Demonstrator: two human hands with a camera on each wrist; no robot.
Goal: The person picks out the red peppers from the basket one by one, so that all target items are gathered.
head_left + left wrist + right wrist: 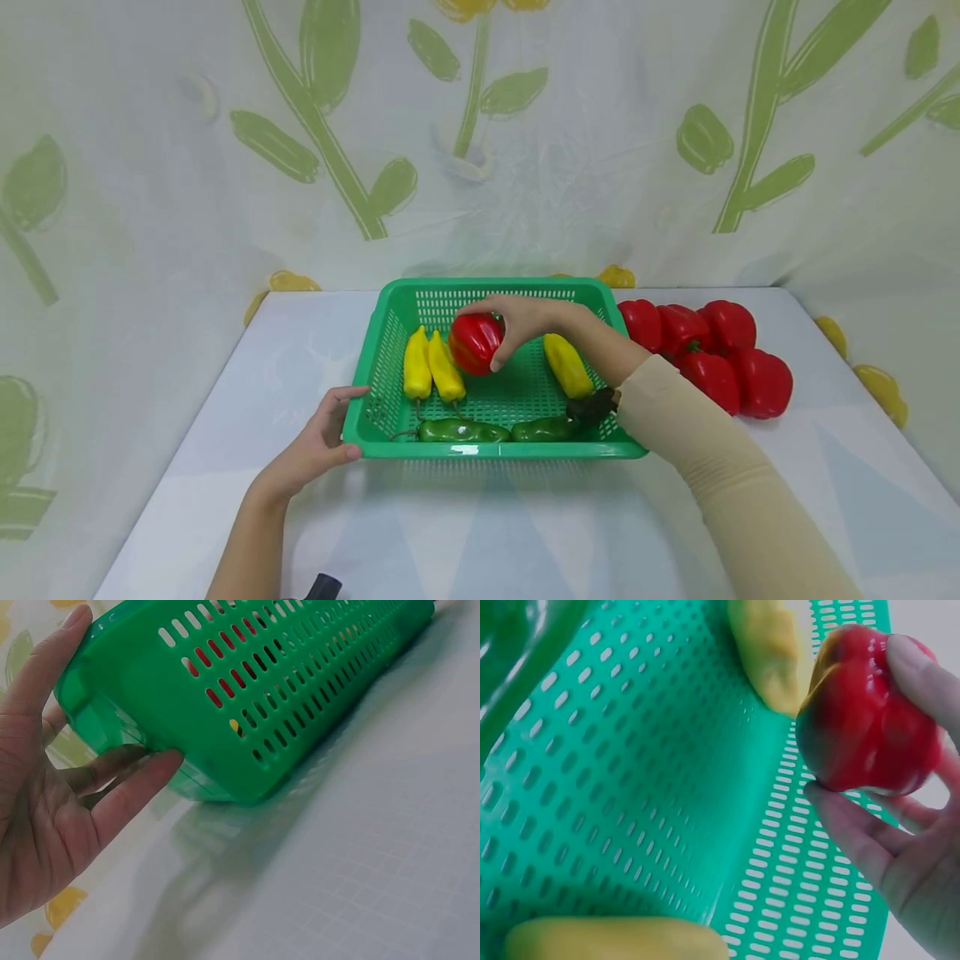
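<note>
My right hand [517, 321] holds a glossy red bell pepper [475, 343] over the inside of a green slotted plastic basket [367, 358]. In the right wrist view, thumb and fingertips grip the pepper [874, 720] from opposite sides. At the basket's left end my left hand [322, 433] holds the near corner, thumb at the front and a finger over the rim. The left wrist view shows the left hand's fingers [135, 791] against the basket's outer wall. Inside lie two yellow peppers [431, 367] at left, another yellow pepper [567, 367] at right, and green peppers [463, 430] along the front.
Several red bell peppers [705, 350] are grouped on the white table right of the basket. A dark object [592, 406], partly under my right forearm, overlaps the basket's front right corner. A curtain with printed plants [525, 167] hangs behind the table.
</note>
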